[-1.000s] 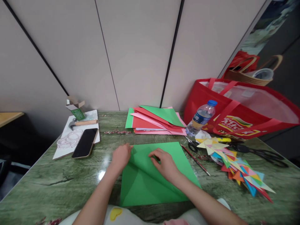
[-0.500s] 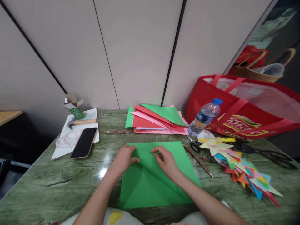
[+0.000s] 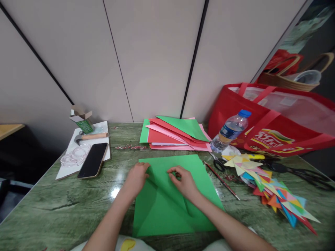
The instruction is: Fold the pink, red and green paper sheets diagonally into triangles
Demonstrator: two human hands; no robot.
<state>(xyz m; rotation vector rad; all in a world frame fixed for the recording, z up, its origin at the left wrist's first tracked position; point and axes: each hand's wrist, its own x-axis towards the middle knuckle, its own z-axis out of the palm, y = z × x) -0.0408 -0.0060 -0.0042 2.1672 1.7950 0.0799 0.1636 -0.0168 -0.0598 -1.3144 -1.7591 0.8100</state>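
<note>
Clamped grip of right hand (image 3: 183,181) on raised fold of green sheet (image 3: 167,209).
Pressed left hand (image 3: 136,177), fingers apart, flat onto its far corner on the counter (image 3: 65,202).

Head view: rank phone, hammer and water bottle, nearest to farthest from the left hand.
From the left hand:
1. Phone, left of it.
2. Hammer, behind the phone, farther back.
3. Water bottle, far right, past the green paper.
</note>
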